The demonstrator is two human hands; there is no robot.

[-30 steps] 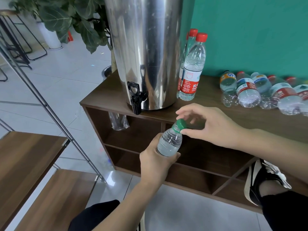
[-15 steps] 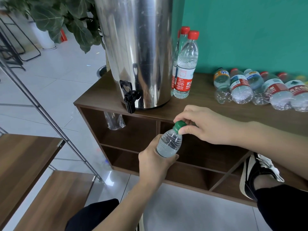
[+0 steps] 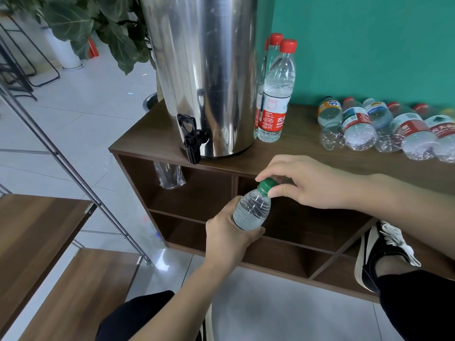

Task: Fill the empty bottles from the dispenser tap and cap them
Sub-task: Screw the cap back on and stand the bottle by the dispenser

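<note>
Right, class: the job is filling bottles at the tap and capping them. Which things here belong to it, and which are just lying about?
Belongs to the job:
- small clear bottle with green cap
- left hand, right hand
- steel dispenser with black tap
- upright red-capped bottles
- clear plastic bottles lying on their sides

Lying about:
- leafy green plant
- black-and-white shoe
- metal-framed wooden steps

Left hand (image 3: pixel 227 236) low at centre, forearm rising from bottom edge, fingers wrapped round lower body of small clear water-filled plastic bottle (image 3: pixel 251 211), held tilted, neck leaning up and right. Right hand (image 3: pixel 305 183) comes in from right, forearm bare, thumb and curled fingertips pinching round green screw cap (image 3: pixel 267 185) on bottle's neck. Both wrists roughly straight.
</note>
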